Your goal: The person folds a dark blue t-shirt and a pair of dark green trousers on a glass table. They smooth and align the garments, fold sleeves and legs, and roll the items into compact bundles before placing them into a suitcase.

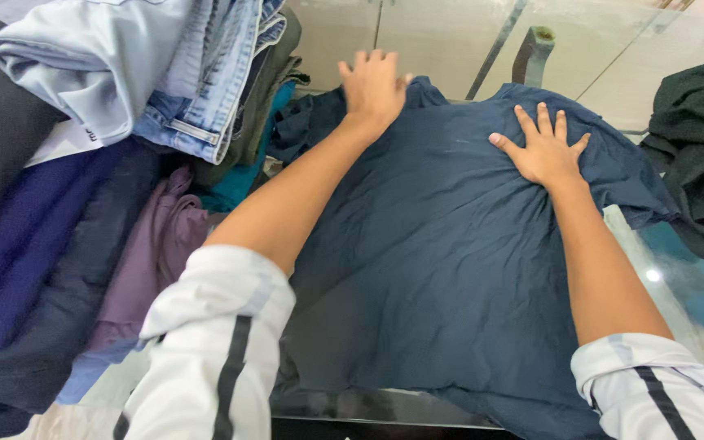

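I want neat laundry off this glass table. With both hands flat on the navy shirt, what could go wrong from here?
The navy shirt hangs over the near table edge, so smoothing by the left hand and right hand might drag it off. The clothes pile leans close beside it and could slump onto it. The dark green garment may get caught up too.

Left hand (pixel 374 84): top centre of frame, palm down, fingers together and extended, arm stretched forward, forearm bare. Right hand (pixel 543 148): right of centre, palm down, fingers spread, thumb out to the left. Both sleeves white with dark stripe, rolled to elbow, at bottom edge.
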